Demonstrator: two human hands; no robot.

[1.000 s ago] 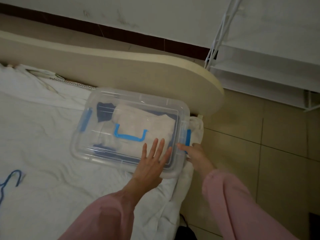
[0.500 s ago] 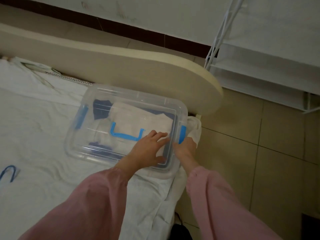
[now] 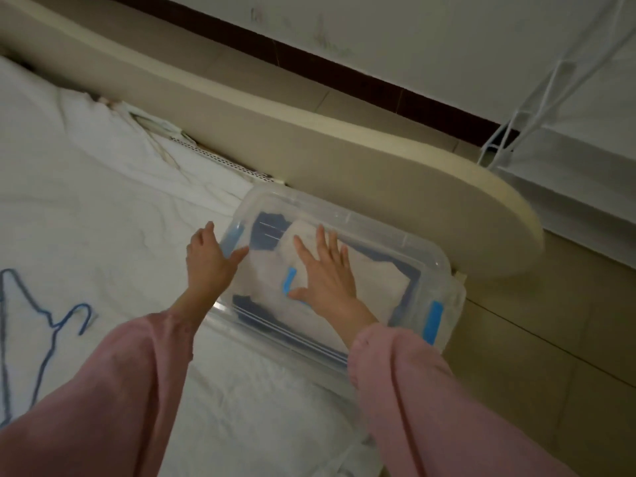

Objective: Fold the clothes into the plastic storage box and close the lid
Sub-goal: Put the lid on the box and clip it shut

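Pressing flat on the lid (image 3: 378, 235) with an open right hand (image 3: 327, 273), the person grips the left clip (image 3: 231, 236) with the left hand (image 3: 210, 261). The box (image 3: 275, 339) of folded clothes (image 3: 371, 280) sits on the bed (image 3: 103, 201). Next, that clip probably needs snapping down; the blue hangers (image 3: 44, 321) lie well apart, not in the way.
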